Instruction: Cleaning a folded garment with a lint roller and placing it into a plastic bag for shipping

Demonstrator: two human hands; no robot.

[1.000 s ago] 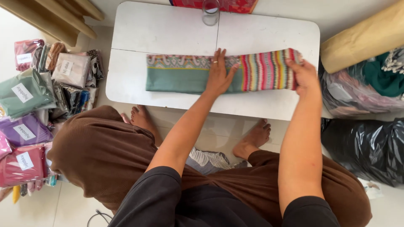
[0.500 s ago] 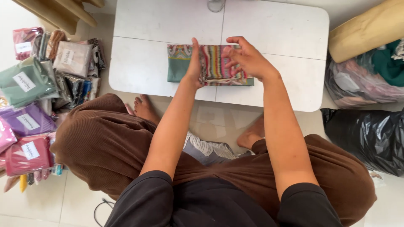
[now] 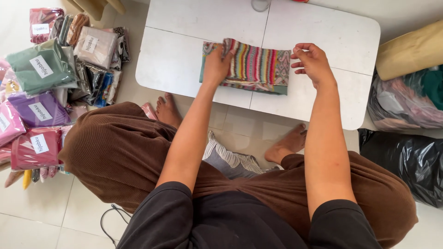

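The folded striped cloth (image 3: 251,67) lies flat on the white table (image 3: 184,27), close to the table's near edge and about midway along it, straddling the seam that runs across the tabletop. It shows bands of red, green, yellow and blue, with a patterned teal border along its left and near sides.

Your left hand (image 3: 217,64) presses down on the cloth's left part, and its fingers (image 3: 227,50) curl over a raised fold at the cloth's far left corner, holding that fold. Your right hand (image 3: 313,62) sits at the cloth's right edge, just beside it; its fingers (image 3: 300,48) are bent loosely inward and narrow, and you cannot tell whether they pinch the cloth's edge or merely touch it.

At the table's far edge stands the base of a clear glass (image 3: 260,4), well apart from the cloth.

Beyond the table's left edge, on the floor, lies a heap of bagged cloths (image 3: 41,69) in green, purple, pink and red, each in clear wrap with a white label. Beyond the right edge sit a tan roll (image 3: 410,48), a clear bag of fabrics (image 3: 401,103) and a black plastic bag (image 3: 406,159). You sit cross-legged in brown trousers (image 3: 120,152), feet under the near edge.
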